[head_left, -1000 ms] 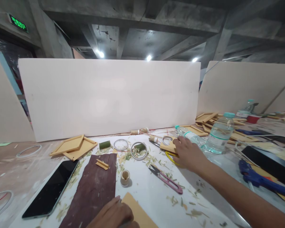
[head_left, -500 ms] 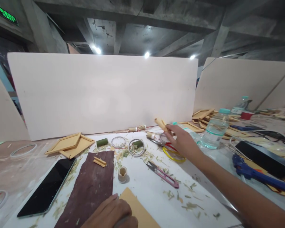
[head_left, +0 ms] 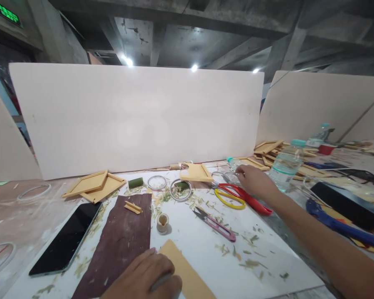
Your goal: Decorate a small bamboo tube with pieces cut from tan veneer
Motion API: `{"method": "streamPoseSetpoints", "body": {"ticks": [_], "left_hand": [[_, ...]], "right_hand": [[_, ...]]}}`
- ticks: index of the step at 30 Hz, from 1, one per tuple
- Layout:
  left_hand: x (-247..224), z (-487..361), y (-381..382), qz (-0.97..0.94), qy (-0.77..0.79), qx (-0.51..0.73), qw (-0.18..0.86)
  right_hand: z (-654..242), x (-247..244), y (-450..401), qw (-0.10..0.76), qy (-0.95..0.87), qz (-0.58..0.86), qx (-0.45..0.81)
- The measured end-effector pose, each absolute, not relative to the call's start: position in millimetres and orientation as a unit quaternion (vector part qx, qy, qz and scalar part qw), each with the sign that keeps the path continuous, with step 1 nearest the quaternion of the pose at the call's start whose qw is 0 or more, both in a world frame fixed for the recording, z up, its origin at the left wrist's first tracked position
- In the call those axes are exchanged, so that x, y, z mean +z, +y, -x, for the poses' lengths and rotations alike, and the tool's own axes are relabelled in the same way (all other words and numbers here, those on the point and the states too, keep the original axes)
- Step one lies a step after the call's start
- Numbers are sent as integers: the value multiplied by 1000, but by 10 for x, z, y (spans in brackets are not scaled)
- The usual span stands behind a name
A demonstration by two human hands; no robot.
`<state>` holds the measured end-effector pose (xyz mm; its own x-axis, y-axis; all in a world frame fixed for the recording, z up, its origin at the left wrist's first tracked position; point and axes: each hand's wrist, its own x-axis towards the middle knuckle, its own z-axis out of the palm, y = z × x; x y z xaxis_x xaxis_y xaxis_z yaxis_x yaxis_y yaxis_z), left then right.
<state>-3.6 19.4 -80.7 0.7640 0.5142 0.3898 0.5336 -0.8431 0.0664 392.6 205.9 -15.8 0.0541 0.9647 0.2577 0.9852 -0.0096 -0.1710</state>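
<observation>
My left hand (head_left: 146,276) rests at the bottom edge of the view, fingers bent and thumb apart, over the brown sheet (head_left: 121,241) and against the edge of a tan board (head_left: 187,270). A greyish patch shows between thumb and forefinger; I cannot make it out. My right hand (head_left: 255,181) is above the red-handled pliers (head_left: 252,201), beside a lying teal-capped bottle (head_left: 235,163). Its visible fingers look loosely bent, fingertips partly hidden, with nothing seen in them. To its left a small tan wooden tray (head_left: 197,171) leans or lies near the wire rings.
Pink thread snips (head_left: 215,224), yellow-handled scissors (head_left: 230,199), a small bamboo cup (head_left: 162,223) and a wire ring (head_left: 180,190) lie among green shavings. A phone (head_left: 67,238) is at left. An upright water bottle (head_left: 288,165) and blue glue gun (head_left: 339,224) stand at right.
My right hand has let go of the wooden tray, which now lies behind the scissors, and has moved right. The red pliers handles are uncovered. My left hand stays almost in place.
</observation>
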Motion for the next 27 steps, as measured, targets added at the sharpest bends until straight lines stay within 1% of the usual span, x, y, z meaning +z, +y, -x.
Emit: {"method": "streamPoseSetpoints", "body": {"ticks": [1,3,5,7,14,17,21,25,27], "left_hand": [[-738,32,184,938,-291,-185,15],[-611,25,164,945,-291,-146,-37],[-545,19,153,936,-301,-171,-71],[-561,18,149,932,-304,-184,-75],[-799,41,142,928,-316,-200,7],[-873,30,145,927,-307,-208,50],[-1018,17,169,917,-288,-253,112],[-1038,32,188,914,-278,-266,129],[-941,54,182,925,-273,-235,125]], "right_hand": [[-3936,-187,2068,134,-684,716,-22],[-3883,-270,2062,102,-693,714,0],[-3794,-346,2044,82,-709,701,12],[-3754,-376,2038,74,-717,693,13],[-4164,-270,2152,59,-673,737,-11],[-4237,-328,2186,44,-657,752,-16],[-4164,-468,2188,28,-643,765,-30],[-4113,-496,2153,21,-637,770,-45],[-4112,-454,2136,19,-636,770,-50]]}}
